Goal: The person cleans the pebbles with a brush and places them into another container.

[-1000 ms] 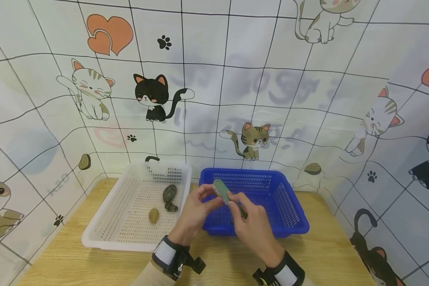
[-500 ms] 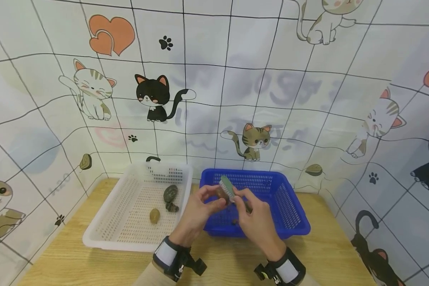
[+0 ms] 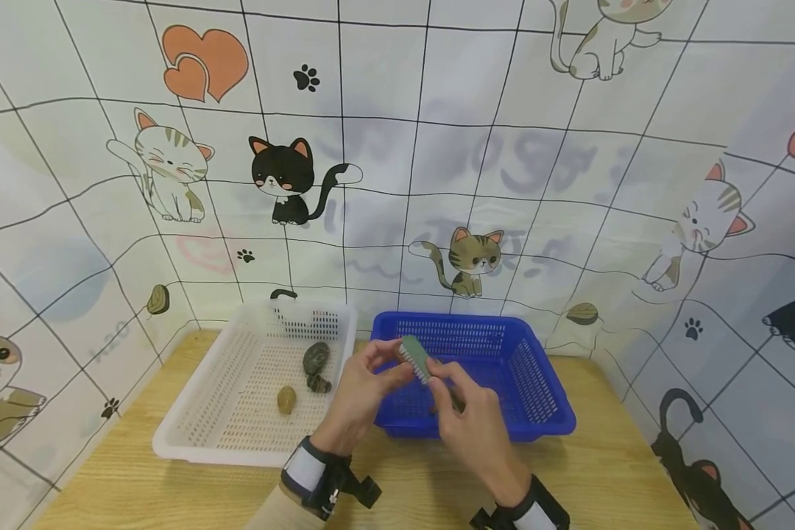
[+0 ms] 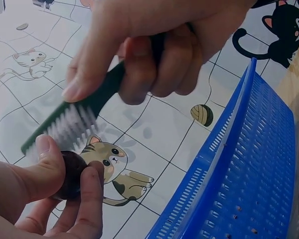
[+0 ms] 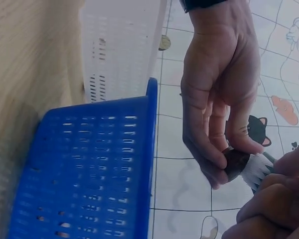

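Note:
My left hand (image 3: pixel 358 394) pinches a dark brown, rounded stone (image 4: pixel 72 175) between thumb and fingers, above the near left part of the blue basket (image 3: pixel 551 379). In the head view the brush and fingers hide that stone. My right hand (image 3: pixel 478 423) grips a green brush (image 3: pixel 415 358) by its handle, thumb along its side. White bristles (image 4: pixel 72 125) lie against the top of the stone in the left wrist view. A dark mottled stone (image 3: pixel 315 359), a smaller dark striped stone (image 3: pixel 318 383) and a yellowish-brown stone (image 3: pixel 286 400) rest in the white basket (image 3: pixel 192 412).
Both baskets stand side by side on a wooden table (image 3: pixel 609 456), the white one on the left. Small brown bits show through the holes of the blue wall (image 5: pixel 65 199). A cat-patterned sheet (image 3: pixel 371 184) surrounds the table at the back and sides.
The brush head swings up and right, uncovering the stone half a second ago, then comes back down and left over it. Left hand and baskets stay almost in place.

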{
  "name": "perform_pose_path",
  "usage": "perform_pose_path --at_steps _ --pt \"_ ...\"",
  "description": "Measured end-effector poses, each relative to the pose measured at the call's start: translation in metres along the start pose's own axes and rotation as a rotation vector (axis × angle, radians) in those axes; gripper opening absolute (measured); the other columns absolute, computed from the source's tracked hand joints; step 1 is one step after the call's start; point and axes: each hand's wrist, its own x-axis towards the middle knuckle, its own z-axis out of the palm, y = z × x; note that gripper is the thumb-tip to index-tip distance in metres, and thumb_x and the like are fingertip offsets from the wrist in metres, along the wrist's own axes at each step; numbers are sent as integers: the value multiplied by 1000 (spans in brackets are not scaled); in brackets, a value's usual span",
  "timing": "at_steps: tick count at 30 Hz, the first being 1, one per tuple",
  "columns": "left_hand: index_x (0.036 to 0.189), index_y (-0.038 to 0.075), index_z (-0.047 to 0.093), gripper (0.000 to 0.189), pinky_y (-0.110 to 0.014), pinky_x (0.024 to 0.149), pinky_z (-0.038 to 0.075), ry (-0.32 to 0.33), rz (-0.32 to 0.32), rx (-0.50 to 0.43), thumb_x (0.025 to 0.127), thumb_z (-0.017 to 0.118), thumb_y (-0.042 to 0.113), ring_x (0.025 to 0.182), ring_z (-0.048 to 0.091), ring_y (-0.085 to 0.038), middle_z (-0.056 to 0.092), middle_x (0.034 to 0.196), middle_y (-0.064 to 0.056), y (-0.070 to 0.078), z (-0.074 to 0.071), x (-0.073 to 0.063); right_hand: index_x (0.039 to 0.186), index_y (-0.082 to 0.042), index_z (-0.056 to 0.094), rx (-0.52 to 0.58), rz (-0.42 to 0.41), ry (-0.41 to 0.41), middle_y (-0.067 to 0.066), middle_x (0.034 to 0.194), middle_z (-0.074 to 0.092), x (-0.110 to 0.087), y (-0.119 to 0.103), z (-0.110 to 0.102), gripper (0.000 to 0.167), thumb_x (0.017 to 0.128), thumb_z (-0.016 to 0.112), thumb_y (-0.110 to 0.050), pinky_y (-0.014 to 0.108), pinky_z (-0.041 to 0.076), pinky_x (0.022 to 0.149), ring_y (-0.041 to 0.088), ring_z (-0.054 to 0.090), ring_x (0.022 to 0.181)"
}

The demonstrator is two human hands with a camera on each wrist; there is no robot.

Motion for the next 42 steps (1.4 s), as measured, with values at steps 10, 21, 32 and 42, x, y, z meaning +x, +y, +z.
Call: perform_pose_path --at_steps 10,21,32,42 --pt "142 5 74 38 -38 114 67 -85 -24 30 106 86 9 130 74 -22 76 141 -12 0 2 -1 133 -12 78 -81 -55 12 2 77 80 17 5 -3 17 120 67 -12 11 28 39 -13 31 45" --pt "145 3 73 42 -38 111 68 -56 2 0 105 86 6 121 78 -21 77 136 -11 6 4 -5 135 -11 77 7 106 2 14 154 78 4 12 -11 19 121 65 -17 15 29 36 -10 29 43" --pt "142 0 73 40 -35 109 68 -7 26 -8 104 86 2 120 76 -19 77 138 -14 8 5 -5 134 -9 76 38 75 10 17 147 80 -9 2 -8 17 120 66 -12 13 31 34 -14 29 42" --pt "137 5 74 35 -41 116 63 -58 4 53 105 87 8 130 78 -26 77 142 -13 3 3 -3 132 -10 77 -3 -66 20 14 127 89 3 -3 -4 17 120 66 -10 11 30 34 -16 39 45"
